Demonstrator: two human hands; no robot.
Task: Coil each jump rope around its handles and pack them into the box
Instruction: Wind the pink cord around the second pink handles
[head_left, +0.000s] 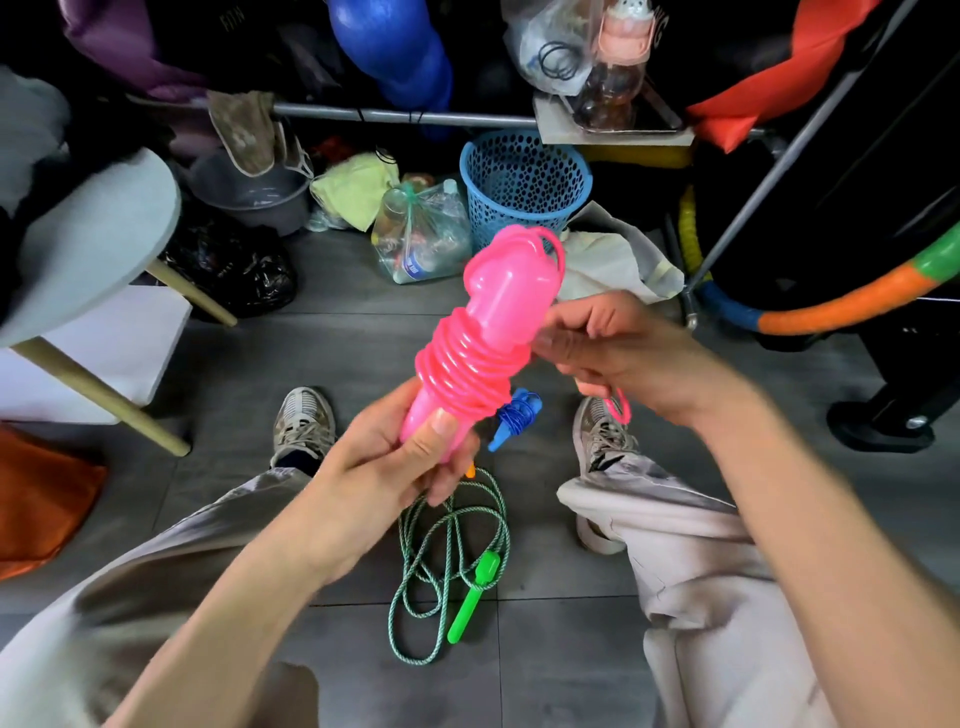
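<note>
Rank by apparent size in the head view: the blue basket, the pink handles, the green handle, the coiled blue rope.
1. blue basket, though the pink handles look nearly as large only because they are held close to the camera.
2. pink handles.
3. green handle.
4. coiled blue rope, partly hidden.

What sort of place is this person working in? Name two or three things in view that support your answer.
Probably a cluttered storage corner or small shop stockroom. A metal rail carries hanging bags and cloths, a blue basket and a bag of empty bottles stand on the grey tiled floor, and striped hoops lean nearby.

3 jump ropes: pink rope (470, 358), blue rope (514, 418), green rope (452, 561); 2 hands
</note>
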